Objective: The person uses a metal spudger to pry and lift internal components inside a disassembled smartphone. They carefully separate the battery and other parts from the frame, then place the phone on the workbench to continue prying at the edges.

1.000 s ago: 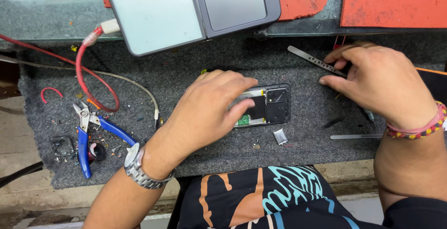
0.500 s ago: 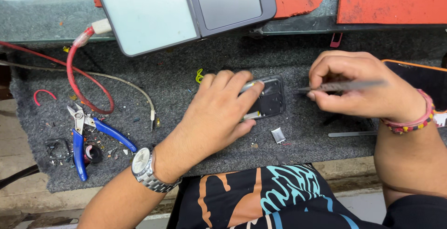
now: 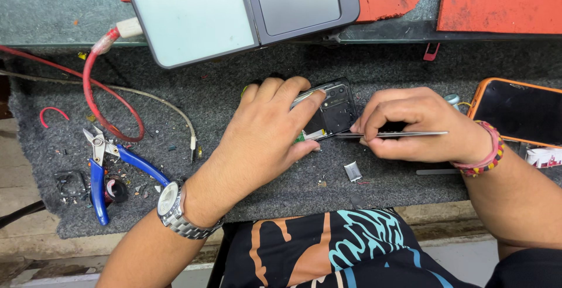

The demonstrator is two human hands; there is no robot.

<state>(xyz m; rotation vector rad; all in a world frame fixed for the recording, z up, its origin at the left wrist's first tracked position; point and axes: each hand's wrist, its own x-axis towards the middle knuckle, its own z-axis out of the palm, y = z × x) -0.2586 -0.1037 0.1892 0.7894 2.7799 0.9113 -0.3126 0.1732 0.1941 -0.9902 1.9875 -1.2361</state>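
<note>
Pinning the opened phone [image 3: 329, 112] flat on the mat [image 3: 234, 95], the left hand [image 3: 263, 141] spreads its fingers over it, while the right hand [image 3: 418, 125] pinches tweezers [image 3: 392, 134], tips touching the phone's edge.

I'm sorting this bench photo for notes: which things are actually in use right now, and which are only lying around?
In use:
- left hand pressing down the opened phone
- right hand holding the metal tweezers, tip at the phone's edge

Lying about:
- blue-handled cutters
- red cable
- orange-cased phone
- small metal piece
- grey folding device
</note>
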